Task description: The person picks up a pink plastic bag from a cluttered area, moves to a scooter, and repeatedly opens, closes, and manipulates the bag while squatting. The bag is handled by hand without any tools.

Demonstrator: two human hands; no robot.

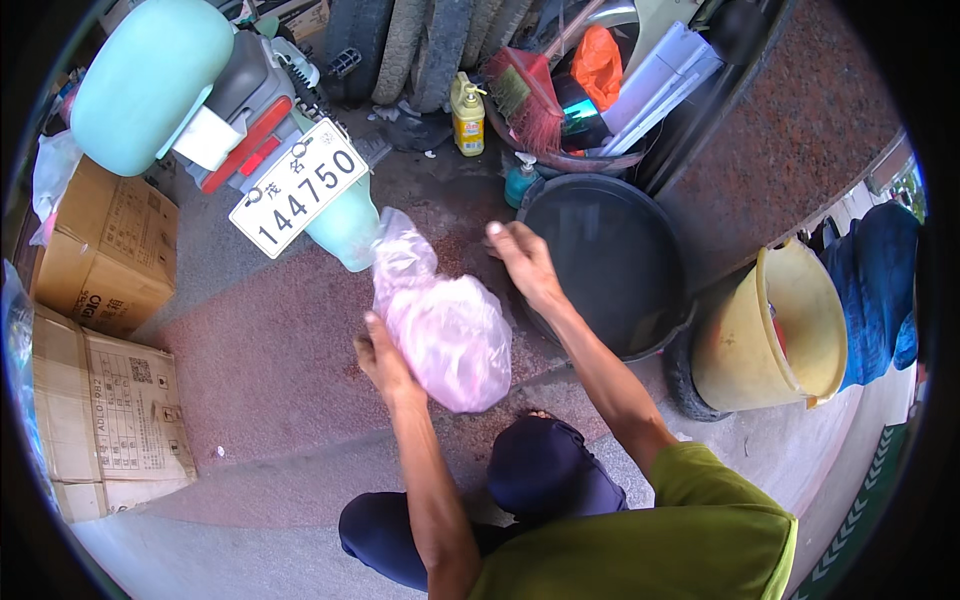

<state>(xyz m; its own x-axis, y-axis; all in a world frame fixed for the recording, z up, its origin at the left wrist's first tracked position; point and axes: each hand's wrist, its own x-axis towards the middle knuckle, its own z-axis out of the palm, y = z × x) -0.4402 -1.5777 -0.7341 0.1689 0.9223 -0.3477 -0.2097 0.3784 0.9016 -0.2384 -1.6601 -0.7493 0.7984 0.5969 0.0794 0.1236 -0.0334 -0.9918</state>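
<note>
A pink translucent plastic bag (450, 340), puffed and full, is in front of me, its gathered top pointing away to the upper left. What it contains cannot be made out. At the bag's near left side is my left hand (388, 365), thumb and fingers apart, with no grip on the bag showing. My right hand (527, 262) hovers to the right of the bag, near the rim of a large black basin (610, 270). Its fingers are loosely bent, partly hidden from above, and I see nothing in them.
A motorbike's rear with a white plate (300, 187) stands at the far left; cardboard boxes (110, 410) are below it. A yellow pump bottle (467, 115), a teal bottle (521, 180) and a red broom (530, 95) are beyond. A yellow bucket (730, 350) stands right.
</note>
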